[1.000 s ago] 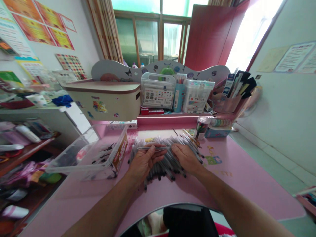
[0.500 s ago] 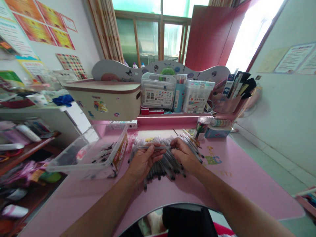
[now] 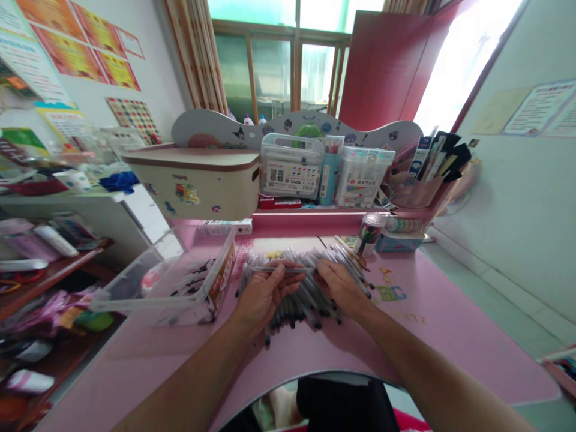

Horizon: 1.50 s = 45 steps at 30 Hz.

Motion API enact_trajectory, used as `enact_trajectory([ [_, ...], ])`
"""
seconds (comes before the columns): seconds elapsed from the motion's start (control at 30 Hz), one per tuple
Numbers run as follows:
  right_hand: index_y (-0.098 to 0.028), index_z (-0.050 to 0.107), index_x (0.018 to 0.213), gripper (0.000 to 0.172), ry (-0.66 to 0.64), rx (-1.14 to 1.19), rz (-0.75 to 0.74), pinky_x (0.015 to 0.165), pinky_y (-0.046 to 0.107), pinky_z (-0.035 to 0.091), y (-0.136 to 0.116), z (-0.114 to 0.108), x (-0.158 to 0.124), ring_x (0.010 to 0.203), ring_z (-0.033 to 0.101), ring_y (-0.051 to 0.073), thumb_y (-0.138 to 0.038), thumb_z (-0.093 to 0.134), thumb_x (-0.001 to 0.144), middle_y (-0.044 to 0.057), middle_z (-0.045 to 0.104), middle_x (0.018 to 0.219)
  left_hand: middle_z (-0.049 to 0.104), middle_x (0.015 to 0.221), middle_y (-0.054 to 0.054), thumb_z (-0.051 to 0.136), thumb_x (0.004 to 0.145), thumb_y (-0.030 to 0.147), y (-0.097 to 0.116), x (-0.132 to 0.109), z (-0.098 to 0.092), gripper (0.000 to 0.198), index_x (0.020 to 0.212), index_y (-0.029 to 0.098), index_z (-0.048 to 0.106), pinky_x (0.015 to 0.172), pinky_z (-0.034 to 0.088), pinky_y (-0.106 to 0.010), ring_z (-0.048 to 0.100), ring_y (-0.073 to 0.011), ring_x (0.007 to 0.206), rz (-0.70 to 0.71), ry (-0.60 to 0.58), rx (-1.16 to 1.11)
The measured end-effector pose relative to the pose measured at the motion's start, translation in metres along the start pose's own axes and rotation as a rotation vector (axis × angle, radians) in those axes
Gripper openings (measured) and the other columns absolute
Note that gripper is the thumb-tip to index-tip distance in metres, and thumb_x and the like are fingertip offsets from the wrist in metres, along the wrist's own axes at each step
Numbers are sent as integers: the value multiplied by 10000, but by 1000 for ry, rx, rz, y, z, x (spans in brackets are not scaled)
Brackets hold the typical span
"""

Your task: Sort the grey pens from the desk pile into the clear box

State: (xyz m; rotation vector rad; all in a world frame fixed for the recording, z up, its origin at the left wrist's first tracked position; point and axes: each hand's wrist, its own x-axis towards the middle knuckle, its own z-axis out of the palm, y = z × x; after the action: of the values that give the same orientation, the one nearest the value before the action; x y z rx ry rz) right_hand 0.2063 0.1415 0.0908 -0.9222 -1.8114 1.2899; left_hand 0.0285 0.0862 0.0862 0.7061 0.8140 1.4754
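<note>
While your left hand (image 3: 265,294) pinches a clear-barrelled pen (image 3: 270,269) between thumb and fingers, your right hand (image 3: 339,285) closes its fingertips on the right end. Pen lies nearly level, above a loose pile of similar pens (image 3: 310,303) on the pink tabletop (image 3: 459,354); most dark tips in the pile face you. Your hands hide part of it.

Close on your left: a transparent plastic bin (image 3: 112,302), thin black pieces (image 3: 193,279) inside, its near right corner not far from your left forearm. Beyond the pile's right end, a clear-walled jar (image 3: 371,231) stands near the pens, and a light-blue box (image 3: 398,242) sits just beside it. These bound your room on both sides.

Behind, a raised shelf (image 3: 310,211) closes off the far side. Along it, left to right: cream lidded storage box (image 3: 202,186) with stickers, handled marker case (image 3: 290,171) with small red boxes (image 3: 281,204) in front, blue pencil tube (image 3: 328,180), clear box of markers (image 3: 362,180), crowded pink pen holder (image 3: 414,191).
</note>
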Motion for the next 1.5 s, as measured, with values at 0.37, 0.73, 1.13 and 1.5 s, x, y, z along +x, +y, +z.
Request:
enact_trajectory([
  [0.37,-208,497,710,377,0,76,32,469,257,247,1,2,0,499,341,115,-486,411,950,-39,429,585,765,906,-101,737,809,304,2,-1,3,201,887,122,698,695,594,-244,744,-195,826,-7,6,6],
  [0.73,-236,453,812,219,26,535,176,361,185,124,-4,3,0,381,236,58,-267,640,701,-111,388,519,759,845,-99,658,873,255,6,2,3,144,877,114,685,642,594,-212,741,-174,780,3,107,-57],
  [1.13,-201,460,662,278,-76,545,364,322,161,96,-11,2,2,333,234,24,-345,698,668,-105,398,449,747,939,-127,584,914,306,3,6,-5,239,854,109,704,726,590,-292,718,-198,838,108,100,-32],
  [1.5,-229,431,679,238,542,554,78,335,189,144,-10,-9,10,357,208,54,-309,650,725,-124,301,452,573,627,-15,406,975,144,11,13,-8,258,867,113,639,690,599,-329,611,-113,582,-51,270,-465],
])
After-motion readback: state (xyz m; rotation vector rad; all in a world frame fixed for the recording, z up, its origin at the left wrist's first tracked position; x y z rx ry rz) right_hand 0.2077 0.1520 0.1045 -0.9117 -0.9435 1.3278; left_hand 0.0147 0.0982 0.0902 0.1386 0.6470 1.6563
